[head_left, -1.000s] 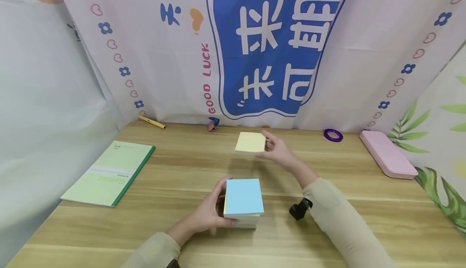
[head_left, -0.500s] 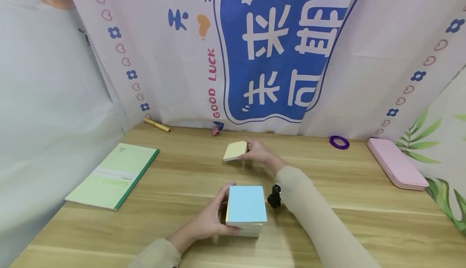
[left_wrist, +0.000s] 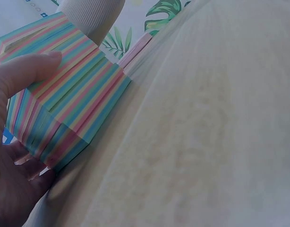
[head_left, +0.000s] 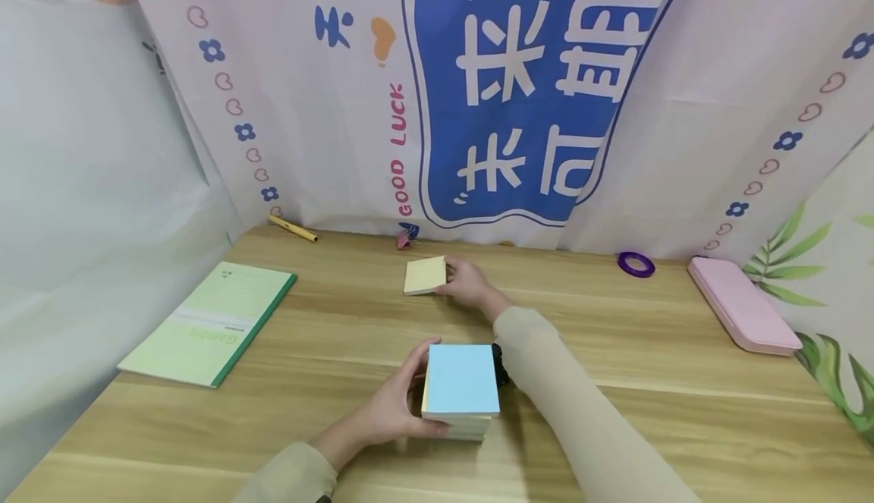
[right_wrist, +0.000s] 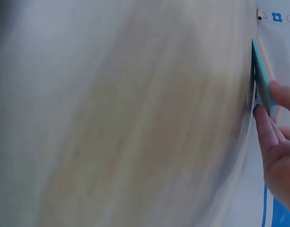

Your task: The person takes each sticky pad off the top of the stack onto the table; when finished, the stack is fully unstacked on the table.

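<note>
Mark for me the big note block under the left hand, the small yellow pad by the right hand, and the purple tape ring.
big note block [head_left: 460, 378], head view, on its blue top sheet
small yellow pad [head_left: 425, 275], head view, middle of its top face
purple tape ring [head_left: 636, 264], head view, on its band

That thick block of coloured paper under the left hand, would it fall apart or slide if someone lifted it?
The paper block is probably fairly heavy for its size, being many stacked sheets. In the left wrist view its layers sit stepped out of line, so it may shear or fan when lifted. The left hand grips its side, which likely helps keep it together.
</note>
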`<action>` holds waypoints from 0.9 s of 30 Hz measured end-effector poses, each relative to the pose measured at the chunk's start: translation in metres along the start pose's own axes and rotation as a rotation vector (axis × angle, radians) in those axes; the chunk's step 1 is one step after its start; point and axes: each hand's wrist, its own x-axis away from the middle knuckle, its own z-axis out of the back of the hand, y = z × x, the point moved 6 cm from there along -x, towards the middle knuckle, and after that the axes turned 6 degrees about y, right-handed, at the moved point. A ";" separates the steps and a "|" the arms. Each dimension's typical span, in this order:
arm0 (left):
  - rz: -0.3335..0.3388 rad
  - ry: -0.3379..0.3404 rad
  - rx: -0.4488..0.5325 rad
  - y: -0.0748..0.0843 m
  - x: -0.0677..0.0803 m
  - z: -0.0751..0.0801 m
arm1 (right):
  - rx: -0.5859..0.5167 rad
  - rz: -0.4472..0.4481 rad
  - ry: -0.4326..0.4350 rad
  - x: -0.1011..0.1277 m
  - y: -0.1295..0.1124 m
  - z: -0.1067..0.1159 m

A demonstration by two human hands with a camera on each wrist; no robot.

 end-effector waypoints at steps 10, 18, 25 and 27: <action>0.010 -0.010 0.010 -0.011 -0.004 -0.001 | 0.092 -0.033 0.006 0.005 -0.004 0.008; -0.012 -0.002 0.003 -0.019 -0.005 -0.004 | -0.091 -0.013 -0.031 0.036 -0.024 0.033; -0.029 0.009 0.024 -0.004 -0.003 -0.003 | -0.316 0.042 -0.085 0.087 -0.052 0.054; -0.031 0.005 0.013 -0.009 -0.003 -0.003 | -0.343 0.051 -0.103 0.104 -0.057 0.056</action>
